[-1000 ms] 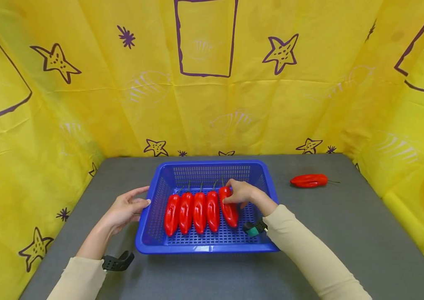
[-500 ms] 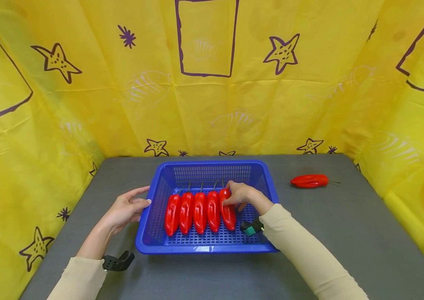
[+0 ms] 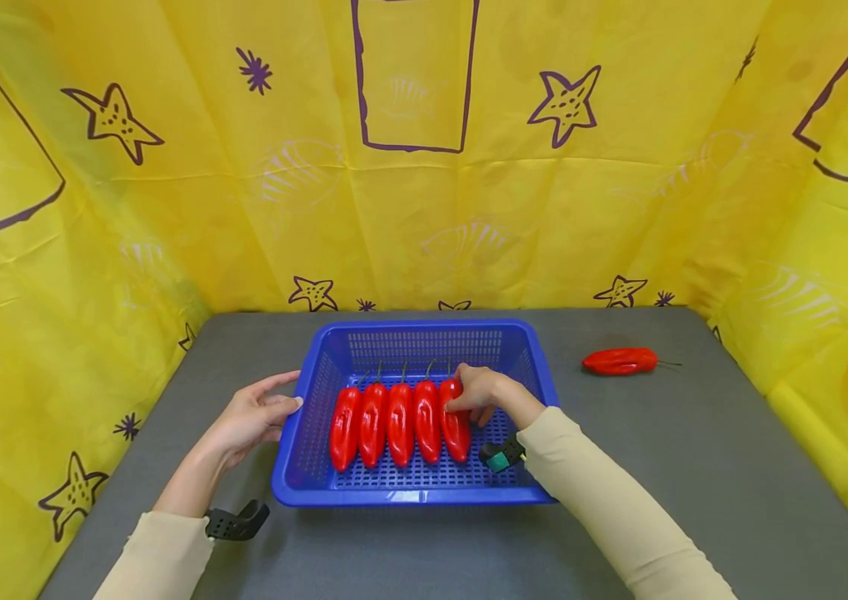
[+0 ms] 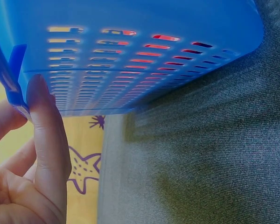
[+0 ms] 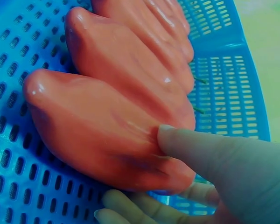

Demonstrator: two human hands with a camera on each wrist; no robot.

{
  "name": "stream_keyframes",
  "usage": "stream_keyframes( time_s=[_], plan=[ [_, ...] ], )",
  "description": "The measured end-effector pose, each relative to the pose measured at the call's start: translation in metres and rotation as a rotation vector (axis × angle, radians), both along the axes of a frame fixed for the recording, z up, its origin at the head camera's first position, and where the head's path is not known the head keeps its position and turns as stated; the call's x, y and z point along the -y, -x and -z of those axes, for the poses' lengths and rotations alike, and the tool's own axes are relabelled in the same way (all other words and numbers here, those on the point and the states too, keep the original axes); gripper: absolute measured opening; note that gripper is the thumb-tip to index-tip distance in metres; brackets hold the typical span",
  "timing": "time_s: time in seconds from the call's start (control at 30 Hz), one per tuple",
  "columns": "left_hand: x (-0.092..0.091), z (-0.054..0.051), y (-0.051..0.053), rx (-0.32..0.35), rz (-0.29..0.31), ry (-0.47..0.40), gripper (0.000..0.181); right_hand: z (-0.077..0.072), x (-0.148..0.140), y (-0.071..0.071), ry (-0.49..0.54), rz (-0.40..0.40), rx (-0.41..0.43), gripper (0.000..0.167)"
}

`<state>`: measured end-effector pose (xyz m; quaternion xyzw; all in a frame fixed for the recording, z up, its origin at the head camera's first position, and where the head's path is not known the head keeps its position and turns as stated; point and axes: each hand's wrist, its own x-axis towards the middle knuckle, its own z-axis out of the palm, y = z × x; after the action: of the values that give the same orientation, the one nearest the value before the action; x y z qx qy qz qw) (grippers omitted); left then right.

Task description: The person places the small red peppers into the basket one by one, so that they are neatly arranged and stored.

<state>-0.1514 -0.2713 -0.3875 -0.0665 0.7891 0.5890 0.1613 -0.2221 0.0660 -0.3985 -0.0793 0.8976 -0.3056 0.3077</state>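
My left hand (image 3: 255, 419) holds the left rim of a blue plastic basket (image 3: 416, 497); in the left wrist view its thumb (image 4: 45, 126) and fingers pinch the edge. Inside the basket, several shiny red peppers with thin green stems lie side by side, stems toward the far wall. My right hand (image 3: 486, 392) grips the rightmost pepper (image 3: 457, 435) near its stem end. Seen from the right wrist, the thumb (image 5: 191, 144) presses on top of this pepper, with other fingers beside and under it. The pepper lies close against its left neighbour (image 3: 427, 421).
Another red pepper (image 3: 621, 361) lies sideways on the grey tabletop (image 3: 656, 458), right of the basket, its stem pointing right. A yellow curtain (image 3: 424, 225) with starfish drawings stands behind the table and along both sides.
The right hand's pepper has shifted slightly left and straightened, coming closer in line with the row. The left hand keeps its hold on the basket rim.
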Motion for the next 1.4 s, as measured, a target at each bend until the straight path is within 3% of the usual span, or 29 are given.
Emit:
stream_keyframes(
  time_s=[0.63, 0.93, 1.03, 1.27, 1.4],
  plan=[
    [0.0, 0.001, 0.0, -0.005, 0.005, -0.014, 0.064, -0.001, -0.001, 0.0, -0.038, 0.004, 0.003, 0.042],
    [0.001, 0.002, 0.0, -0.002, 0.001, -0.009, 0.064, -0.007, -0.005, 0.0, -0.03, 0.03, -0.032, 0.054],
    [0.001, 0.002, 0.0, -0.003, 0.001, -0.008, 0.064, -0.009, -0.007, 0.001, -0.017, 0.024, -0.07, 0.055],
    [0.001, 0.003, 0.0, -0.007, 0.005, -0.014, 0.064, -0.017, -0.01, 0.002, -0.09, -0.044, -0.271, 0.05],
    [0.001, 0.003, -0.001, -0.009, 0.008, -0.017, 0.065, -0.021, -0.012, 0.004, -0.077, -0.073, -0.331, 0.047]
  ],
)
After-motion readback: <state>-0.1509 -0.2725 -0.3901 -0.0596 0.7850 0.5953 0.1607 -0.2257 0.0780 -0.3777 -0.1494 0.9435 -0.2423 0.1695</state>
